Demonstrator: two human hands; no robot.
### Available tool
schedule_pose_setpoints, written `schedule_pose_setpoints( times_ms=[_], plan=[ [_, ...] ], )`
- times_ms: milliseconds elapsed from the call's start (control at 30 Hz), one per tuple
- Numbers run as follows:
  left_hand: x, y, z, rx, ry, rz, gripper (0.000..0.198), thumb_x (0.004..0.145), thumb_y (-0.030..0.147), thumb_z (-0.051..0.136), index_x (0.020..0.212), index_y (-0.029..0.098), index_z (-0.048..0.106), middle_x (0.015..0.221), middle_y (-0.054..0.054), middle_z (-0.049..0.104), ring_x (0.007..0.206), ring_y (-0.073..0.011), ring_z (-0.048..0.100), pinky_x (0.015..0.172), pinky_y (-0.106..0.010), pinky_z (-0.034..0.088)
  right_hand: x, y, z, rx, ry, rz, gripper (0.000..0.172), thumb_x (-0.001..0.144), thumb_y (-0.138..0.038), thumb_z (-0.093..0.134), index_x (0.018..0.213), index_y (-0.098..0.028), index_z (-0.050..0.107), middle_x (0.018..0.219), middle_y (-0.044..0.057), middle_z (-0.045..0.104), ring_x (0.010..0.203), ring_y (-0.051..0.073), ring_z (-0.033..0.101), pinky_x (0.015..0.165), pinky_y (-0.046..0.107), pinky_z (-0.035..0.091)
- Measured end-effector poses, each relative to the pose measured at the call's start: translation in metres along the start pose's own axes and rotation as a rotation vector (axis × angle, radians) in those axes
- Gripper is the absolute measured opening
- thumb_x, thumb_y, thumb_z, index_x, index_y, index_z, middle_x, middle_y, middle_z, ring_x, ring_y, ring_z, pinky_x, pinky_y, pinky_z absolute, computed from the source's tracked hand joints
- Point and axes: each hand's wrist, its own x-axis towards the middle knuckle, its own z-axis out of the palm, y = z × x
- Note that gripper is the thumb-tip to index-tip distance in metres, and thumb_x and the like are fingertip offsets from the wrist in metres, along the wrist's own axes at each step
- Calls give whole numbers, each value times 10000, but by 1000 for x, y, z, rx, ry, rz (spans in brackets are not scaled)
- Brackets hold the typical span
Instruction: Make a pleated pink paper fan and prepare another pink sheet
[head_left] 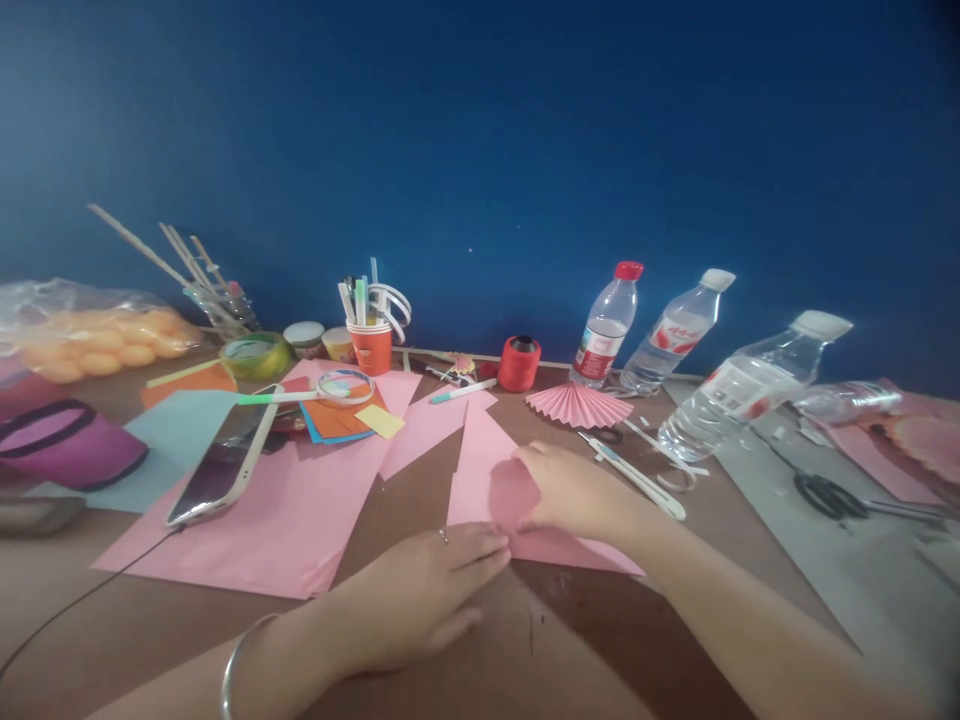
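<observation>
A pink paper sheet [480,455] lies on the brown table [600,650] in front of me, partly folded. My right hand [574,490] rests on its near part, fingers curled down and pressing the fold. My left hand [420,595], with a ring and a bracelet at the wrist, lies flat beside it, its fingertips touching the sheet's near edge. Neither hand lifts the paper off the table.
A larger pink sheet [277,520] carries a phone [225,460] with a cable. Behind are a tape ring [345,387], an orange pen cup [373,345], red thread spool [519,363], pink paper fan [579,405], three water bottles [607,325], scissors [637,475] and a purple pouch [64,445].
</observation>
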Motion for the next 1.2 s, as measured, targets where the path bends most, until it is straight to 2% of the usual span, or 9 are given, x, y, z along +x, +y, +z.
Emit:
schedule_pose_setpoints(
  times_ms=[100,167,267,333,500,600,700,767,1200],
  plan=[
    [-1,5,1,0,-35,26,646,833,224,520,1419,228,248,1469,-31,329,1316,-219,340,1067,-373,339,1,4,5,77,-40,3,640,561,-427,759,1143,-233,580,1090,68,620,969,259,563,729,291,389],
    [-1,7,0,2,-36,32,648,831,229,526,1417,226,251,1468,-30,331,1324,-217,327,1072,-376,333,2,7,6,104,-62,-24,571,575,-406,745,1105,-249,603,1085,49,631,975,243,557,721,271,372],
    [-1,7,-1,9,-20,31,597,839,254,528,1391,215,302,1445,-37,372,1314,-223,337,1072,-380,329,5,12,6,106,-89,-80,274,640,-357,685,877,-226,646,935,23,658,849,198,565,643,248,333],
    [-1,5,-2,21,12,22,544,841,259,532,1354,209,359,1387,-49,442,1271,-228,388,1059,-380,342,7,16,7,106,-104,-103,147,666,-327,653,702,-198,593,785,4,641,715,158,538,572,243,284],
    [-4,5,-1,138,72,-14,474,831,218,542,1292,185,435,1230,-66,549,1126,-243,499,982,-394,409,11,23,9,129,-100,-139,211,662,-296,644,602,-178,479,674,-21,577,611,116,454,533,244,217],
    [-5,6,1,187,73,-4,452,850,221,516,1292,173,436,1226,-66,554,1111,-245,505,955,-386,427,12,23,11,147,-103,-130,224,688,-311,628,599,-175,474,671,-17,582,604,115,452,534,248,207],
    [-5,6,3,189,70,-2,431,865,233,496,1289,178,439,1228,-53,557,1117,-238,501,958,-377,424,13,20,13,173,-94,-112,295,790,-393,538,599,-174,484,667,-4,594,591,117,453,535,257,206],
    [-4,5,3,178,70,-5,434,869,238,492,1294,177,432,1246,-49,549,1137,-236,489,969,-375,416,14,19,15,174,-77,-112,315,832,-371,480,587,-172,476,639,-4,581,576,113,440,536,262,203],
    [-3,4,2,152,56,-16,436,883,249,473,1310,188,412,1277,-52,540,1174,-230,474,973,-376,410,15,19,20,139,-54,-75,349,822,-325,446,528,-167,344,499,-48,355,516,92,297,510,269,144]
  ],
)
